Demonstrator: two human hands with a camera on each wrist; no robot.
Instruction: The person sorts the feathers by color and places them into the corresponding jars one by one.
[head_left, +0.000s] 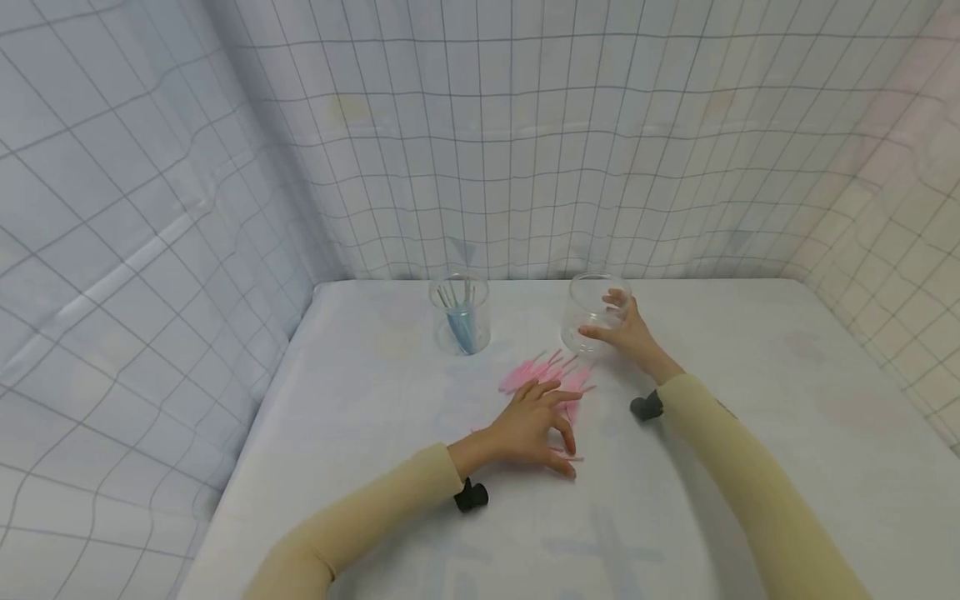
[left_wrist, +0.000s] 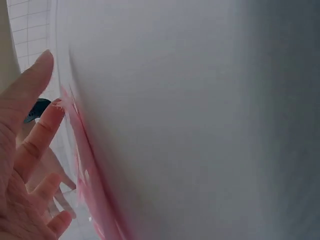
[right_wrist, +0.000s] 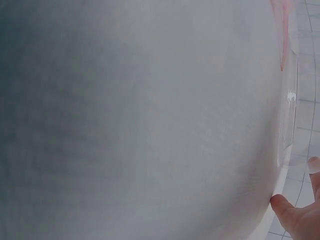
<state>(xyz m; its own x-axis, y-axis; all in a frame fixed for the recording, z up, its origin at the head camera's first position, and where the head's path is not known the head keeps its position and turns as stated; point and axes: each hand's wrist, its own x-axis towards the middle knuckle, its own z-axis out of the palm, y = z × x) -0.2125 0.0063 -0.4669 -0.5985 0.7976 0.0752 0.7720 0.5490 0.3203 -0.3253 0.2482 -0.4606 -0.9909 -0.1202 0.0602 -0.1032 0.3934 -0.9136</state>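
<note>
- White-covered desk (head_left: pixel 345 408), carrying everything.
- Left hand (head_left: pixel 525 425): thumb and fingers apart, low over the pieces, and nearer to them than the other hand.
- Right hand (head_left: pixel 633 333): fingers curled round the 3 o'clock side of a clear cylindrical jar (head_left: pixel 573 315); how firmly, I cannot tell.
- Second clear cylindrical jar (head_left: pixel 485 315): at 11 o'clock from the left hand, with slim blue feathery pieces (head_left: pixel 461 325) inside.
- Slim pink feathery pieces (head_left: pixel 521 377): on the desk, mostly at 12 to 1 o'clock from the left hand, several stems pointing toward 2.
- One pink stem (head_left: pixel 574 459): by thumb and forefinger, pointing toward 3 o'clock.
</note>
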